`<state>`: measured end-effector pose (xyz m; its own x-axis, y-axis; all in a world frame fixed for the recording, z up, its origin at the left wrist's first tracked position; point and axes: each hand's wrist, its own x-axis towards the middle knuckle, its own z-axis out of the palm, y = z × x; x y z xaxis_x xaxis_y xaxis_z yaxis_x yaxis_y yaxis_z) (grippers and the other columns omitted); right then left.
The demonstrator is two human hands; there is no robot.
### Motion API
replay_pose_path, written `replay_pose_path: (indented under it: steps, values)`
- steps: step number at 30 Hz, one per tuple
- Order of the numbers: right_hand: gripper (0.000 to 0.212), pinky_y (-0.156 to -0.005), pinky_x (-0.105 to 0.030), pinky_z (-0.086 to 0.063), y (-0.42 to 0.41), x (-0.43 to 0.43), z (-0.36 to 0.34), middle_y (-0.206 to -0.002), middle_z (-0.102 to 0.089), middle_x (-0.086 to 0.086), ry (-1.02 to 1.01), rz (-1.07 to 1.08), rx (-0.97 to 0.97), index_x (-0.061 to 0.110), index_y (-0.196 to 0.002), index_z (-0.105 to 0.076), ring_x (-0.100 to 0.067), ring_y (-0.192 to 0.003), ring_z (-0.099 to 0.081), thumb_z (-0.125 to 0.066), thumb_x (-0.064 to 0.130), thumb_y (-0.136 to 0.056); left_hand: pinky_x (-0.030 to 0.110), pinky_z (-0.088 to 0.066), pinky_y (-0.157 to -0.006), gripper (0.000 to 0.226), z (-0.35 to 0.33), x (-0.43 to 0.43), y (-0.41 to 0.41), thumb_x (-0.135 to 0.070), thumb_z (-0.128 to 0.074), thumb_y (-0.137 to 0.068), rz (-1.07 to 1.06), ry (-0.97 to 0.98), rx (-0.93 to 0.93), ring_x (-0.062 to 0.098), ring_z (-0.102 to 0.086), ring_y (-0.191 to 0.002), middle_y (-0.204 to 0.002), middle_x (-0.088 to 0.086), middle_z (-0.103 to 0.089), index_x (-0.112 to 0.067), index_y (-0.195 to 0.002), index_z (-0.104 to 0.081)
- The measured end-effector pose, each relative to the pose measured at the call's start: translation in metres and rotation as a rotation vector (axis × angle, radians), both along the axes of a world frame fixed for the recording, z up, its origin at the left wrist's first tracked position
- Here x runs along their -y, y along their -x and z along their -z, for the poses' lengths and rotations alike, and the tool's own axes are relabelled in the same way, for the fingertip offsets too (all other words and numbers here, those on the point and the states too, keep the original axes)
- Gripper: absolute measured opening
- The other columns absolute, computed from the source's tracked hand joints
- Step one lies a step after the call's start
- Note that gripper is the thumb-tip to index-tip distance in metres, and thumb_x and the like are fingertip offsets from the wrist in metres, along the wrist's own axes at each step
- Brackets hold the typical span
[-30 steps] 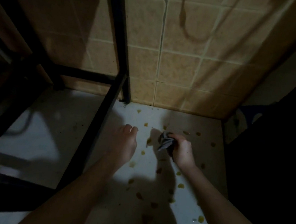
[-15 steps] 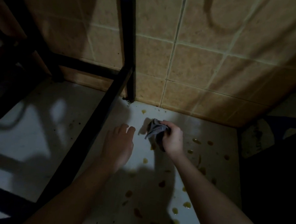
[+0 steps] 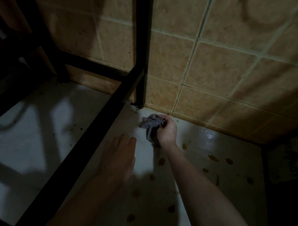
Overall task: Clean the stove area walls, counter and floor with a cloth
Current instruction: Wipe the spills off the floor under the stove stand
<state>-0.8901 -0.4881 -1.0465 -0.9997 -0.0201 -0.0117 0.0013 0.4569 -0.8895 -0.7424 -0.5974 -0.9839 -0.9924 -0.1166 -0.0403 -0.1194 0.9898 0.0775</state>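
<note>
My right hand grips a crumpled grey cloth and presses it on the white floor close to the tan tiled wall, just right of the black frame leg's foot. My left hand lies flat on the floor, fingers together and empty, a little nearer to me and left of the cloth. Several brown-orange spots dot the floor to the right of and behind my right arm.
A black metal frame stands on the left, with an upright leg by the wall and a low bar running toward me. A dark object bounds the floor on the right. The scene is dim with heavy shadows.
My right hand has carried the cloth forward and left, from mid-floor toward the wall corner by the frame leg. My left hand stayed flat on the floor. The camera moved closer.
</note>
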Motion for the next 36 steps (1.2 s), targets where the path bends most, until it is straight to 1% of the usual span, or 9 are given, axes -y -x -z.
replay_pose_path:
  steps: [4,8,10,12,16,23,27,31,36]
  values:
    - [0.011,-0.076,-0.027,-0.047,-0.001,-0.009,0.013,-0.095,-0.063,-0.014,-0.137,-0.098,0.028,0.007,-0.095,-0.059,-0.021,-0.091,-0.063,-0.048,0.008,-0.091,0.035,-0.034,-0.098,0.039,0.005,-0.003,0.001,-0.027,-0.046,-0.093,0.001,0.090,0.076,0.022,-0.042,-0.119,-0.130,0.003,-0.040,-0.021,-0.130,-0.037]
    - [0.062,-0.115,-0.046,-0.014,0.000,-0.016,0.025,-0.158,-0.015,-0.004,-0.755,-0.460,-0.137,0.016,-0.144,-0.031,-0.022,-0.145,-0.009,-0.056,0.013,-0.088,0.035,-0.054,-0.067,0.046,0.005,-0.004,-0.002,-0.019,-0.086,-0.052,0.084,0.105,-0.032,0.027,-0.065,-0.079,-0.092,0.009,-0.065,-0.011,-0.094,-0.068]
    - [0.062,-0.118,-0.042,-0.013,0.001,-0.013,0.029,-0.158,-0.013,-0.004,-0.759,-0.505,-0.129,0.016,-0.146,-0.027,-0.021,-0.146,-0.007,-0.053,0.014,-0.090,0.038,-0.049,-0.085,0.040,0.015,0.000,-0.003,-0.022,-0.069,-0.077,0.054,0.057,0.055,0.025,-0.058,-0.101,-0.113,0.007,-0.057,-0.015,-0.115,-0.058]
    - [0.061,-0.118,-0.040,-0.016,0.005,-0.008,0.030,-0.156,-0.018,-0.006,-0.782,-0.544,-0.144,0.016,-0.146,-0.026,-0.023,-0.144,-0.013,-0.052,0.013,-0.090,0.037,-0.035,-0.098,0.041,0.035,0.006,-0.002,-0.024,-0.046,-0.090,0.025,0.030,0.114,0.023,-0.044,-0.119,-0.130,0.003,-0.045,-0.021,-0.131,-0.043]
    - [0.064,-0.116,-0.042,-0.020,0.010,-0.004,0.035,-0.155,-0.020,-0.008,-0.827,-0.554,-0.146,0.017,-0.147,-0.024,-0.027,-0.142,-0.020,-0.052,0.013,-0.090,0.043,-0.034,-0.099,0.046,0.052,0.007,-0.003,-0.031,-0.049,-0.087,0.004,0.033,0.192,0.028,-0.042,-0.123,-0.136,0.006,-0.044,-0.021,-0.132,-0.044]
    - [0.046,-0.106,-0.041,-0.036,0.006,-0.006,0.031,-0.140,-0.042,-0.004,-0.800,-0.420,-0.129,0.021,-0.134,-0.045,-0.025,-0.131,-0.035,-0.050,0.016,-0.088,0.037,-0.055,-0.061,0.038,0.053,0.001,-0.009,-0.021,-0.084,-0.048,0.082,0.097,0.075,0.026,-0.068,-0.073,-0.098,0.007,-0.071,-0.018,-0.084,-0.072]
    - [0.051,-0.104,-0.044,-0.036,0.008,-0.023,0.028,-0.141,-0.038,-0.003,-0.811,-0.386,-0.080,0.022,-0.135,-0.042,-0.026,-0.133,-0.032,-0.052,0.012,-0.086,0.044,-0.046,-0.086,0.037,0.052,0.001,-0.007,-0.021,-0.067,-0.076,0.080,0.021,0.108,0.031,-0.059,-0.104,-0.125,0.010,-0.059,-0.014,-0.113,-0.064]
    - [0.061,-0.101,-0.048,-0.041,0.007,-0.047,0.029,-0.145,-0.032,-0.001,-0.804,-0.308,0.004,0.024,-0.140,-0.035,-0.025,-0.137,-0.026,-0.053,0.004,-0.085,0.044,-0.054,-0.070,0.037,0.055,0.002,-0.009,-0.031,-0.052,-0.069,0.142,0.066,0.165,0.031,-0.067,-0.083,-0.108,0.011,-0.068,-0.012,-0.095,-0.071]
    - [0.048,-0.097,-0.043,-0.044,-0.001,-0.075,0.028,-0.145,-0.034,0.002,-0.810,-0.193,0.032,0.023,-0.136,-0.041,-0.024,-0.129,-0.035,-0.044,0.009,-0.091,0.042,-0.037,-0.101,0.060,0.068,-0.005,-0.010,-0.035,-0.064,-0.077,0.114,0.016,0.228,0.027,-0.046,-0.123,-0.143,0.003,-0.041,-0.021,-0.133,-0.046]
